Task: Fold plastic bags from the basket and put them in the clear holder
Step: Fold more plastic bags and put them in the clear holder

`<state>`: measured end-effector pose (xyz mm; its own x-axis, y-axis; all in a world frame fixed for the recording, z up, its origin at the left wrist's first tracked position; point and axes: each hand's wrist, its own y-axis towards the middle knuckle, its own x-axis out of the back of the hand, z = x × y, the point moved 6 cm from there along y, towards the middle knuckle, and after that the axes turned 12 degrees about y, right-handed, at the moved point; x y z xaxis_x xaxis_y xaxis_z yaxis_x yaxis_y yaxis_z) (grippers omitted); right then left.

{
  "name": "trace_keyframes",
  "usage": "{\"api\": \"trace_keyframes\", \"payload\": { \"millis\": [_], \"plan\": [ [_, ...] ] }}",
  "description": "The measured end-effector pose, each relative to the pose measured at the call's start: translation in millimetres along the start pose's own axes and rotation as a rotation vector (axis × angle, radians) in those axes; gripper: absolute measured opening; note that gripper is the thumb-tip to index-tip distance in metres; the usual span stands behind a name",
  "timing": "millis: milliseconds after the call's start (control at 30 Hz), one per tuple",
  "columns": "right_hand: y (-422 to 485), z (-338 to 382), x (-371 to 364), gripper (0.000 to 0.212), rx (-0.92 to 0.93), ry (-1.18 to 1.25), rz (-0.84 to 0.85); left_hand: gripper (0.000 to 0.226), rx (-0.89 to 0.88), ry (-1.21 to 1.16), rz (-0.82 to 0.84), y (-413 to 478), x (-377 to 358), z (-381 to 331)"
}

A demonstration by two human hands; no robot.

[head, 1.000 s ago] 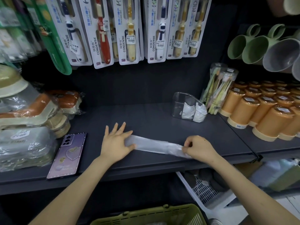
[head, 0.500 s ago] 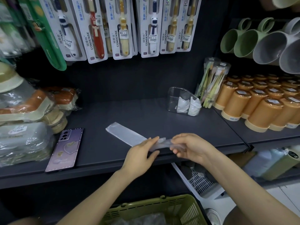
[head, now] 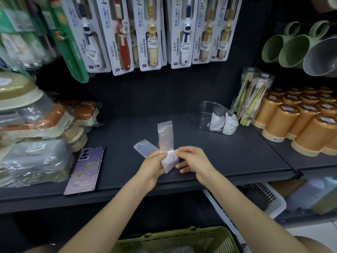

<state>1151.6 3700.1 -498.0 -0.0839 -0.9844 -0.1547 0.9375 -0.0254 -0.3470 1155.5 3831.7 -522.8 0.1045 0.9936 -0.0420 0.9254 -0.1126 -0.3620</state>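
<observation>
Both forearms extend forward (converging). Left hand (head: 153, 167) and right hand (head: 194, 161) pinch the folded bag (head: 168, 160).

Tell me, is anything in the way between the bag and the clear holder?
Nothing visible. Only dark shelf surface lies between the translucent plastic bag and the clear plastic holder farther back to its right.

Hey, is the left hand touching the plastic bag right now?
Touching. The head view shows the left hand gripping the folded lower end of the plastic bag.
</observation>
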Motion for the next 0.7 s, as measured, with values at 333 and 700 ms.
{"api": "trace_keyframes", "payload": {
  "millis": [333, 700],
  "plan": [
    [12, -9, 2, 0.017, 0.017, -0.258, 0.027, 0.024, 0.019, -0.077, 0.088, 6, 11, -7],
    [25, 0, -9, 0.018, -0.068, -0.463, 0.261, 0.042, 0.030, -0.162, -0.095, 31, 43, -19]
  ]
}}
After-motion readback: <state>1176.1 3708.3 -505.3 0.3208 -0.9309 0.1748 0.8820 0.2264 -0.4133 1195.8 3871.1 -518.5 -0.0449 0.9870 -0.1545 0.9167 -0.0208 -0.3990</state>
